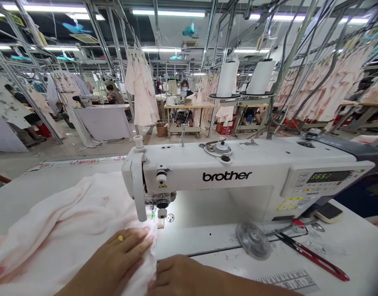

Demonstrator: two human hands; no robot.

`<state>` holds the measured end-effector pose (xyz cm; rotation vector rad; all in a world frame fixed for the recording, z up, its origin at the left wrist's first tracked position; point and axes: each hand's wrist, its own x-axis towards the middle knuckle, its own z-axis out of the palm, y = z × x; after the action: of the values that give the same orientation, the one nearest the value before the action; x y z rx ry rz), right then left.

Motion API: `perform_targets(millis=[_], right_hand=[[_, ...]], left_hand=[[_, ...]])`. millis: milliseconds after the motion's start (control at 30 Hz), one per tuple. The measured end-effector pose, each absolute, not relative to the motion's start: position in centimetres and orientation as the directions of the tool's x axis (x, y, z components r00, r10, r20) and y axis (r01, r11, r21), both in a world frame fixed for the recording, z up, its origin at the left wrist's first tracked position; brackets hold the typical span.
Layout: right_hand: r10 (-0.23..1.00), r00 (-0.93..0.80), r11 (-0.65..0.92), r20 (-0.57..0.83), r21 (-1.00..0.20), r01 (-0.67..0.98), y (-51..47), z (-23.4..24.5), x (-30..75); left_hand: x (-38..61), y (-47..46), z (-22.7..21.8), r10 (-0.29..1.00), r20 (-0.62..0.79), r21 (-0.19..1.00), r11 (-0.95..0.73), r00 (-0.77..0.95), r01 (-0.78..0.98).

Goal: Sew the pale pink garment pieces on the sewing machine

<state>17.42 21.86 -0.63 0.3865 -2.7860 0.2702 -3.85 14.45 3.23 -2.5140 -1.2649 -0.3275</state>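
A pale pink cloth (68, 222) spreads over the left of the sewing machine's table, its right edge running under the needle area. My left hand (124, 255) lies flat on this cloth just in front of the presser foot (153, 211), fingers stretched out and a yellow ring on one. Lower down, my right hand (176, 273) is curled at the cloth's right edge, its fingertips partly hidden against the fabric. Above both hands stands the white sewing machine (189, 172), its lamp lighting the stitching spot.
Right of the hands lie a clear round plastic dish (253, 240), red-handled thread snips (315, 257) and a dark-topped block (329, 213). Two thread cones (227, 80) stand behind the machine. Hanging pink garments (141, 88) and a person at another machine (185, 92) are farther back.
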Motion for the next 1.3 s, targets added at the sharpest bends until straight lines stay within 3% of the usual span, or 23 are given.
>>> perform_targets(millis=[200,333,467,600,700,867,1000,1133,1300], right_hand=[[-0.188,-0.899,0.964,0.396,-0.101,-0.247,21.9,-0.4,17.4],[-0.135,-0.885,0.987,0.446,-0.021,-0.161,22.1,0.3,17.5],[-0.103,-0.885,0.991,0.454,-0.029,-0.13,22.4,0.4,17.4],[-0.083,-0.886,0.995,0.457,-0.01,-0.098,22.5,0.2,17.3],[-0.118,-0.875,0.993,0.469,0.056,-0.104,22.4,0.7,17.4],[-0.205,-0.83,0.972,0.519,0.21,-0.109,22.1,1.5,17.4],[-0.271,-0.765,0.947,0.584,0.303,-0.105,22.0,1.6,17.6],[-0.226,-0.758,0.966,0.612,0.24,-0.094,22.1,2.1,17.9],[-0.153,-0.853,0.987,0.5,0.12,-0.107,22.1,2.0,17.7]], left_hand=[[-4.1,15.3,2.4,0.757,0.3,-0.128,-0.571,0.58,0.811],[-4.4,16.3,2.2,0.836,0.268,0.011,-0.499,0.478,0.867],[-4.8,17.0,2.1,0.85,0.301,0.12,-0.484,0.433,0.867],[-5.1,17.5,2.1,0.849,0.323,0.144,-0.481,0.418,0.865],[-5.3,17.2,2.1,0.848,0.324,0.078,-0.465,0.419,0.882],[-5.6,14.4,1.1,0.911,0.381,-0.033,-0.155,0.156,0.987],[-6.1,12.7,0.8,0.981,0.192,0.094,-0.015,-0.003,0.995],[-6.7,12.6,2.2,0.997,0.061,0.197,0.037,-0.05,0.98],[-6.6,13.0,2.0,0.992,0.128,0.084,-0.003,-0.008,0.996]])
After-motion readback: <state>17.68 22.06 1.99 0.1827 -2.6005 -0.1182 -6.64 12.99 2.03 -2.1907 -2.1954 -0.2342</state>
